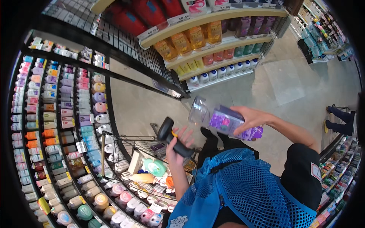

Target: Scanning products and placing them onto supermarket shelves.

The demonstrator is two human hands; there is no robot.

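Observation:
In my left hand (176,151) is a black handheld barcode scanner (171,135), its head tilted up and to the left. Several fingers of that hand are spread beside the grip. My right hand (252,118) grips a clear plastic bottle with purple flowered printing (223,121) from above. The bottle lies tilted in the air, and a transparent rounded part (199,111) extends at its left end. Scanner and bottle are apart. Left of my forearm stands a wire shopping cart (119,171), holding a green bottle (154,167), a yellow-orange bottle (142,178) and other goods.
Long curved shelves of bottles (67,114) run down the left. Ahead, an end display (205,48) carries rows of amber, purple and white bottles beside a black mesh panel (128,48). Another person's legs (340,122) are at the right, near a low goods shelf (338,171).

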